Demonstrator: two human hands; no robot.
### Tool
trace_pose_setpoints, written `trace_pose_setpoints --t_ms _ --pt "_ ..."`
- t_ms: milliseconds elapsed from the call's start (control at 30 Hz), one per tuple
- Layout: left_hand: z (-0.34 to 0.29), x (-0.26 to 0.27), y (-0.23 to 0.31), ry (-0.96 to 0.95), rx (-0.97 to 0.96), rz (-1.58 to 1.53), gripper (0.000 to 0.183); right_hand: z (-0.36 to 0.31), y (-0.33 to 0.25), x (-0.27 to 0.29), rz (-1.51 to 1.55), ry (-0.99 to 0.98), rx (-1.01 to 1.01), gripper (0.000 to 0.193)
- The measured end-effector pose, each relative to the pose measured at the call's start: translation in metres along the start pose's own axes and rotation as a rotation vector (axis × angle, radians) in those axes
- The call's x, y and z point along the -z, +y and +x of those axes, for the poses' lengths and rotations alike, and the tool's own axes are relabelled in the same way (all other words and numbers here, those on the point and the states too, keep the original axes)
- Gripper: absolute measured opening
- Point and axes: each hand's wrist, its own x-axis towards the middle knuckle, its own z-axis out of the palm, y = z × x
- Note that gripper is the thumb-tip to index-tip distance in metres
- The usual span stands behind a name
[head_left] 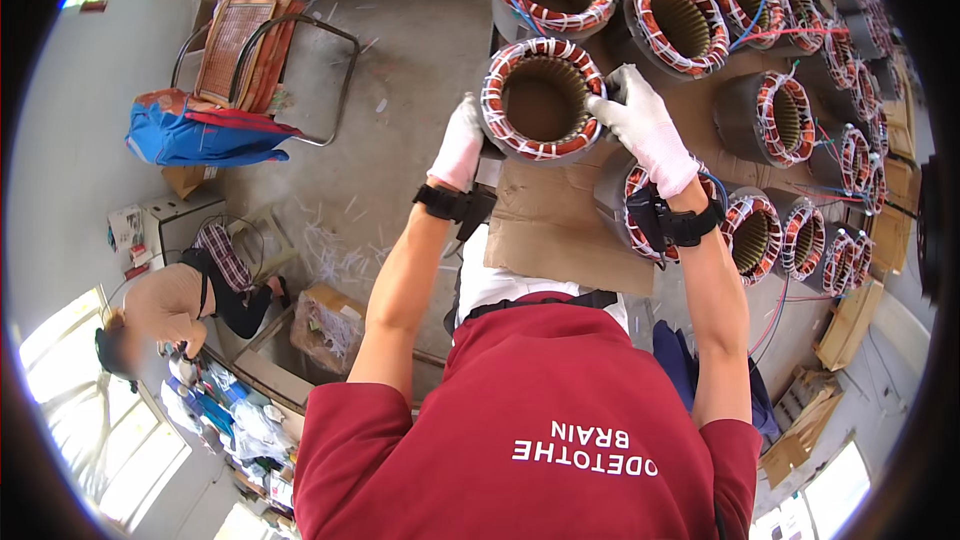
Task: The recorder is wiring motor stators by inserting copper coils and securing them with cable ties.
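A grey concrete workshop floor [420,30], scattered with pale scraps, runs under a brown cardboard-covered work surface [545,225] crowded with round motor stators, each a dark metal ring holding copper-red windings tied with white lacing. The person, in a red shirt, wears white gloves and dark wrist straps. The left hand [458,145] grips the left outer rim of the nearest stator [541,98], and the right hand [645,128] clamps the ring's right rim, fingers curled over the wound top edge; the two hands sit on opposite sides of it, well apart. This stator stands with its open bore facing up, at the near left end of the group, just beside the cardboard's edge. Its hollow centre shows only the dark slotted inner wall. Behind it stand more stators [682,22] in rows, some trailing blue and red wires [770,35]. To the left, on the floor, a metal-framed chair [265,60] carries a woven mat and a blue bag [195,135]. Lower left, another person [180,305] bends over a cluttered bench, next to an open cardboard box [325,325] holding pale material.
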Motion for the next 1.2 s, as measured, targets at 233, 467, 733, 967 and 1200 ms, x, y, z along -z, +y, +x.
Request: trace_pose_setpoints --t_ms 233,467,733,967,1200 --pt "-0.026 -0.006 0.020 0.008 0.196 -0.116 0.031 -0.080 0.033 0.067 0.420 0.203 0.251 0.029" --pt "-0.103 -0.053 -0.029 -0.246 0.649 -0.343 0.038 -0.166 0.080 0.080 0.293 0.633 0.013 0.023" --pt "-0.102 -0.127 -0.042 -0.393 0.707 -0.354 0.047 -0.099 0.112 0.032 -0.591 0.484 0.085 0.045" --pt "-0.105 -0.135 -0.044 -0.313 0.616 -0.413 0.050 -0.084 0.126 0.031 -0.427 0.434 0.200 0.046" --pt "-0.119 -0.059 -0.034 -0.370 0.310 -0.355 0.044 -0.096 0.079 -0.014 -0.347 0.436 0.316 0.037"
